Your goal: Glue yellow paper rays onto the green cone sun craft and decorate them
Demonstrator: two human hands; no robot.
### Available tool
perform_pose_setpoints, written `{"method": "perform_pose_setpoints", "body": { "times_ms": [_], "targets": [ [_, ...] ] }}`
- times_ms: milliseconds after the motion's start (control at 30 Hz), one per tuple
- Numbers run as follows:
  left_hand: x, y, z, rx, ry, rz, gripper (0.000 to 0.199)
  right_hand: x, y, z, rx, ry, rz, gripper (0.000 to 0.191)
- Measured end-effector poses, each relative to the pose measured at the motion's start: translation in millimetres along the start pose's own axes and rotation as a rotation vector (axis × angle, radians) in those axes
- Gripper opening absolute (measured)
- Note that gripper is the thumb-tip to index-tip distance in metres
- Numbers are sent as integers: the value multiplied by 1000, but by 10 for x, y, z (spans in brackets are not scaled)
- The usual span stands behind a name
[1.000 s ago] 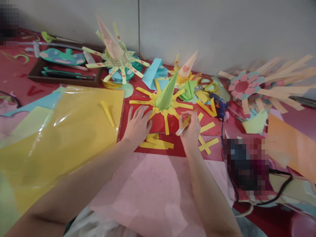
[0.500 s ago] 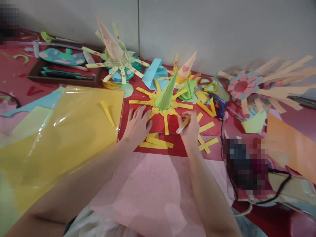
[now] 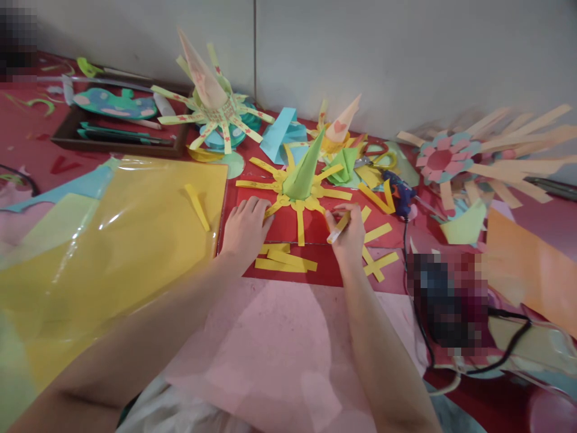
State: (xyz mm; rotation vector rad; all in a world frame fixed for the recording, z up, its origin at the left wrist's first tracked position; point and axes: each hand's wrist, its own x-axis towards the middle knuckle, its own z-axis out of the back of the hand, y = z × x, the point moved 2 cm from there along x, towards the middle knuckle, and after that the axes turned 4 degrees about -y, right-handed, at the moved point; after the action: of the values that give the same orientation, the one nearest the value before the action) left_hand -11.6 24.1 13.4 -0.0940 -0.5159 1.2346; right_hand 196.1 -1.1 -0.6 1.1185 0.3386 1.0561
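Note:
A green paper cone (image 3: 306,171) stands upright in a yellow paper ring whose strips (image 3: 300,224) spread out like rays. This piece rests on a red board (image 3: 283,231). My left hand (image 3: 247,225) is closed on the tip of the ray at its lower left. On the right, my right hand (image 3: 346,228) has a pen (image 3: 339,227) in its closed fingers, and its fingertips touch the lower right ray. Loose yellow strips (image 3: 291,260) lie just below the board, and several more (image 3: 378,258) lie beside my right wrist.
A yellow sheet in clear plastic (image 3: 157,210) covers the left side. Behind stand two other cone pieces (image 3: 210,90) (image 3: 345,123) and a brown tray (image 3: 121,144). Scissors (image 3: 385,159), a blue glue gun (image 3: 399,192) with a cord and a peach paper flower (image 3: 442,157) are at right.
My left hand has drawn in its fingers and closed on the lower left ray's tip. My right hand and pen have shifted slightly, and the yellow piece has turned a little.

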Motion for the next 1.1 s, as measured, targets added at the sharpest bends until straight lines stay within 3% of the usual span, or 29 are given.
{"method": "perform_pose_setpoints", "body": {
  "times_ms": [567,733,933,1100],
  "targets": [
    [-4,17,41,9,-144,-69,21,0,-23,-14,-16,59,-26,22],
    [23,2,21,16,-59,-13,22,-9,46,1,-20,65,-55,20],
    [42,-16,-54,49,79,-54,41,-35,20,-11,-98,71,-11,18],
    [30,-36,-110,120,178,-66,45,-82,65,-36,-294,-17,194,14]
  ]
}}
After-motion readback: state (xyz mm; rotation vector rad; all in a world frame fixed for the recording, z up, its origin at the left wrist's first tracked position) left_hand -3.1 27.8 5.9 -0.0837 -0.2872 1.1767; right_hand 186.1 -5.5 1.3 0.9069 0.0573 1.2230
